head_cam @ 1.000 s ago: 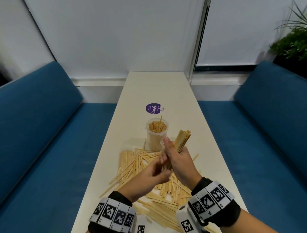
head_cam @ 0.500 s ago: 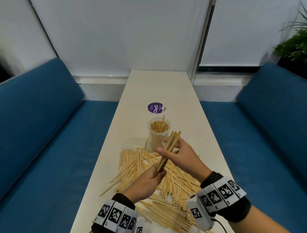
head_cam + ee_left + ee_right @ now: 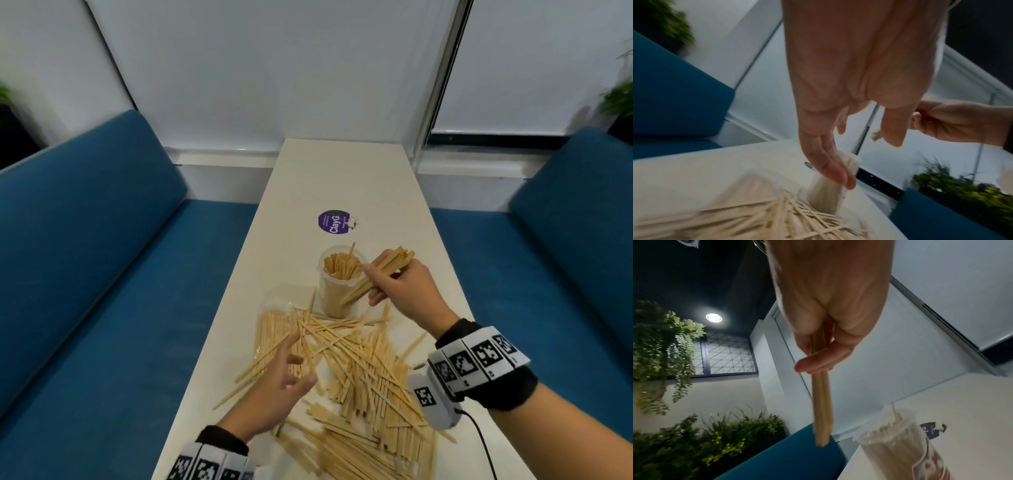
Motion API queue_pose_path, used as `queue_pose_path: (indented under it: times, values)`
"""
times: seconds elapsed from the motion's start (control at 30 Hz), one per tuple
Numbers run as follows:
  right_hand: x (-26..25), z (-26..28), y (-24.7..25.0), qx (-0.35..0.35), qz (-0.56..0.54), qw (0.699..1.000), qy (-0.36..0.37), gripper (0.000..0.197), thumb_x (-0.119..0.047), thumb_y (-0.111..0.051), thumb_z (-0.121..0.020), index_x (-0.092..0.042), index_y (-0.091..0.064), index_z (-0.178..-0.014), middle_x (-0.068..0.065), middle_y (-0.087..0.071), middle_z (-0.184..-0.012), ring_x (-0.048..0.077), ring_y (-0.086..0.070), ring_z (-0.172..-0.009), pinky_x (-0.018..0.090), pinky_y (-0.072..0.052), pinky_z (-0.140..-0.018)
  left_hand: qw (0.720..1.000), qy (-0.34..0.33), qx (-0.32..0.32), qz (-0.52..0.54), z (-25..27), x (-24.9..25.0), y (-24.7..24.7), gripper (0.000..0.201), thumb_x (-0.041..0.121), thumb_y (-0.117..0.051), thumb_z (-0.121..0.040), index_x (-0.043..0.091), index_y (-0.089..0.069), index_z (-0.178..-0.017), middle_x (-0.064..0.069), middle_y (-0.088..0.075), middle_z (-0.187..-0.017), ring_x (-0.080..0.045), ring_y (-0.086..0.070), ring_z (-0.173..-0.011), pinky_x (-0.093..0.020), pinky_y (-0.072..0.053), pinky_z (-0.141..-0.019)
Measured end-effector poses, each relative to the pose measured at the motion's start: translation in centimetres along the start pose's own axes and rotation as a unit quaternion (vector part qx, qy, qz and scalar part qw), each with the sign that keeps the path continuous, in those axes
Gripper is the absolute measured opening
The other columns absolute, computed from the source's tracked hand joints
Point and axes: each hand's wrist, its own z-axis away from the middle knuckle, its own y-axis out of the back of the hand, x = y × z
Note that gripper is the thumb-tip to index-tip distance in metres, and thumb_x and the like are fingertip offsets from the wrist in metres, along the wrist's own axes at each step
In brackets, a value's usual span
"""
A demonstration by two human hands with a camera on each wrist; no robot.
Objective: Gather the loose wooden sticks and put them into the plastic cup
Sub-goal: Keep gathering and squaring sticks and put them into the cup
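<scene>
A clear plastic cup (image 3: pixel 337 294) (image 3: pixel 898 443) stands upright on the long white table (image 3: pixel 342 178), packed with wooden sticks. My right hand (image 3: pixel 394 284) (image 3: pixel 828 337) grips a bundle of sticks (image 3: pixel 383 270) (image 3: pixel 821 410), held slanted just right of the cup's rim. A big heap of loose sticks (image 3: pixel 349 356) (image 3: pixel 777 216) covers the table in front of the cup. My left hand (image 3: pixel 274 387) (image 3: pixel 849 121) hovers over the heap's left side with fingers spread and holds nothing.
A purple round sticker (image 3: pixel 335 222) lies on the table beyond the cup. Blue sofa seats (image 3: pixel 96 274) flank the narrow table on both sides. A clear plastic wrapper (image 3: pixel 277 301) lies under the sticks left of the cup. Plants (image 3: pixel 674 443) stand at the right.
My left hand let go of the bundle and dropped toward the heap. My right hand carried the bundle forward and up beside the cup's rim.
</scene>
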Motion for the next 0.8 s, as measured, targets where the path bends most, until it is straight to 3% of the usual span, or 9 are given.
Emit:
queue_pose_path:
  times: [0.13, 0.23, 0.37, 0.43, 0.5, 0.57, 0.67, 0.73, 0.8]
  values:
    - [1.3, -3.4, 0.2, 0.091, 0.013, 0.995, 0.037, 0.017, -0.022, -0.062, -0.089, -0.007, -0.062, -0.081, 0.008, -0.066, -0.063, 0.011, -0.064, -0.051, 0.016, -0.053, -0.053, 0.998, 0.045, 0.036, -0.005, 1.5, -3.7, 2.5, 0.038, 0.037, -0.048, -0.093, 0.038, -0.037, -0.13, 0.013, -0.049, -0.125, -0.004, -0.058, -0.101, -0.011, -0.042, -0.073]
    - [3.0, -5.5, -0.4, 0.117, 0.0, 0.992, 0.042, 0.017, -0.02, -0.063, -0.089, -0.005, -0.06, -0.081, 0.006, -0.064, -0.064, 0.01, -0.064, -0.051, 0.017, -0.053, -0.053, 0.994, 0.08, 0.072, 0.004, 2.9, -6.2, 3.7, 0.02, 0.029, -0.051, -0.093, 0.036, -0.05, -0.112, 0.008, -0.057, -0.118, -0.011, -0.062, -0.096, -0.013, -0.044, -0.076]
    - [5.5, -7.7, -1.5, 0.089, 0.063, 0.994, 0.02, 0.024, -0.025, -0.062, -0.089, -0.003, -0.061, -0.08, 0.005, -0.063, -0.065, 0.011, -0.059, -0.051, 0.018, -0.049, -0.052, 0.989, 0.117, 0.095, 0.0, 4.3, -8.1, 3.8, 0.017, 0.025, -0.052, -0.093, 0.036, -0.053, -0.106, 0.005, -0.063, -0.11, -0.011, -0.066, -0.089, -0.015, -0.047, -0.075]
    - [6.5, -8.5, -2.1, 0.052, 0.138, 0.989, -0.001, 0.026, -0.027, -0.061, -0.09, -0.004, -0.062, -0.078, 0.005, -0.062, -0.07, 0.014, -0.057, -0.061, 0.017, -0.043, -0.054, 0.988, 0.131, 0.087, -0.001, 4.5, -8.6, 3.4, 0.015, 0.025, -0.051, -0.093, 0.034, -0.054, -0.105, 0.004, -0.064, -0.109, -0.01, -0.066, -0.089, -0.014, -0.047, -0.073]
    - [7.1, -9.0, -2.8, 0.012, 0.18, 0.983, -0.029, 0.023, -0.029, -0.061, -0.089, -0.007, -0.063, -0.082, 0.007, -0.063, -0.081, 0.019, -0.059, -0.076, 0.021, -0.043, -0.061, 0.987, 0.144, 0.076, 0.002, 4.3, -8.6, 3.0, 0.014, 0.028, -0.051, -0.093, 0.034, -0.055, -0.105, 0.005, -0.064, -0.109, -0.008, -0.065, -0.091, -0.015, -0.047, -0.077]
    - [7.6, -9.3, -3.5, -0.013, 0.203, 0.977, -0.059, 0.03, -0.034, -0.062, -0.088, -0.005, -0.063, -0.094, 0.011, -0.06, -0.095, 0.025, -0.057, -0.096, 0.031, -0.047, -0.076, 0.986, 0.152, 0.065, 0.005, 3.9, -8.4, 2.6, 0.013, 0.03, -0.05, -0.093, 0.033, -0.055, -0.105, 0.006, -0.063, -0.109, -0.007, -0.064, -0.092, -0.016, -0.046, -0.082]
    - [8.2, -9.3, -4.3, -0.04, 0.274, 0.958, -0.068, 0.057, -0.05, -0.063, -0.082, -0.008, -0.055, -0.119, 0.007, -0.042, -0.108, 0.025, -0.036, -0.117, 0.034, -0.035, -0.098, 0.987, 0.156, 0.045, 0.0, 3.1, -7.5, 2.2, 0.014, 0.034, -0.048, -0.094, 0.036, -0.055, -0.106, 0.008, -0.062, -0.109, -0.007, -0.061, -0.095, -0.012, -0.044, -0.082]
    - [8.3, -9.1, -4.4, -0.004, 0.276, 0.961, -0.023, 0.07, -0.051, -0.068, -0.077, -0.014, -0.045, -0.131, 0.008, -0.042, -0.122, 0.025, -0.033, -0.121, 0.035, -0.033, -0.102, 0.988, 0.154, 0.032, -0.008, 2.6, -7.1, 1.9, 0.014, 0.035, -0.048, -0.094, 0.037, -0.055, -0.106, 0.009, -0.061, -0.11, -0.006, -0.06, -0.097, -0.01, -0.042, -0.081]
    - [8.2, -8.8, -4.0, 0.028, 0.275, 0.958, 0.075, 0.073, -0.043, -0.071, -0.078, -0.018, -0.039, -0.138, 0.008, -0.042, -0.133, 0.024, -0.035, -0.124, 0.038, -0.033, -0.106, 0.988, 0.152, 0.017, -0.016, 2.2, -6.7, 1.6, 0.014, 0.033, -0.048, -0.094, 0.037, -0.054, -0.106, 0.009, -0.061, -0.11, -0.005, -0.059, -0.098, -0.009, -0.042, -0.079]
